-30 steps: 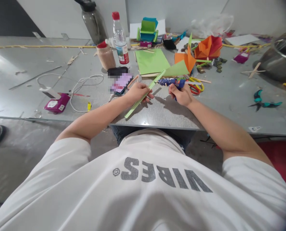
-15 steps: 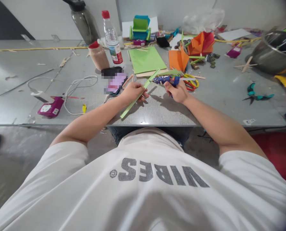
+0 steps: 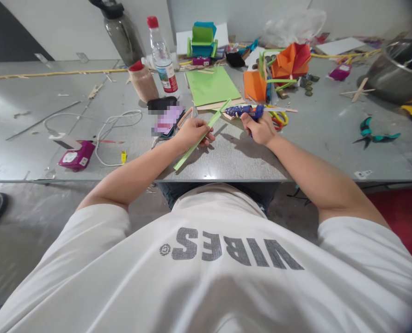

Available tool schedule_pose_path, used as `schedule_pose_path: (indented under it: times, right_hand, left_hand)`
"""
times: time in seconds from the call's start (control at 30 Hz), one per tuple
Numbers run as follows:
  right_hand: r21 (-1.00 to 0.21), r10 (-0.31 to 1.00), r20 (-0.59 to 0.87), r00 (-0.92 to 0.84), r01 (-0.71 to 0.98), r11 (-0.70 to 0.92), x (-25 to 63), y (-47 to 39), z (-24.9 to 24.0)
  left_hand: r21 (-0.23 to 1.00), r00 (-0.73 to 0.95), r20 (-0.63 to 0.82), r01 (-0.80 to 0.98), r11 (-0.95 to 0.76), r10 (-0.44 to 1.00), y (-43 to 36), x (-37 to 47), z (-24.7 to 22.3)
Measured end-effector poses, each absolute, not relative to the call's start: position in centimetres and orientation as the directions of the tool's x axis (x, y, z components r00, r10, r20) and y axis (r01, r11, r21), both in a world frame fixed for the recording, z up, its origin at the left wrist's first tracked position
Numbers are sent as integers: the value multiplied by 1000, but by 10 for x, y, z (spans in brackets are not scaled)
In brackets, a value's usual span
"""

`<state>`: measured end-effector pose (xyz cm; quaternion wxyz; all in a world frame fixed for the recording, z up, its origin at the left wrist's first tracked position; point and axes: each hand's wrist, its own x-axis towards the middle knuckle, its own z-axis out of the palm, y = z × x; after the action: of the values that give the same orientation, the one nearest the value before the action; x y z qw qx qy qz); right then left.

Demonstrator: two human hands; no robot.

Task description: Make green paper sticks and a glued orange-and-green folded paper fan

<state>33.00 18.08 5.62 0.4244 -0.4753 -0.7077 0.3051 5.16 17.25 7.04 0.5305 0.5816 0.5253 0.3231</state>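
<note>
Green paper strip [image 3: 214, 120] is slanting across mid-frame, pinched by the left hand [image 3: 193, 132] and jutting out to its lower left and upper right; the right hand [image 3: 261, 131] is gripping a blue glue gun [image 3: 244, 111] just beside the strip.

This looks like a craft workshop or a shared making space. A long grey worktable [image 3: 330, 155] stands against a plain wall [image 3: 219, 10]; a hot-glue gun [image 3: 244, 111] is held over it, with pliers [image 3: 375, 138] to the right. Green card [image 3: 212, 85], folded orange paper [image 3: 289, 62] and scattered wooden sticks [image 3: 360, 89] litter it. The floor [image 3: 18, 240] is bare, grey and stained.
</note>
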Motion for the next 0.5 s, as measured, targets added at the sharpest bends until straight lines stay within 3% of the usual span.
schedule_pose_path:
  times: [0.5]
  right_hand:
    - [-798, 913, 397, -98, 454, 396, 344, 190, 56]
  left_hand:
    - [959, 278, -142, 277, 62, 950, 175, 50, 66]
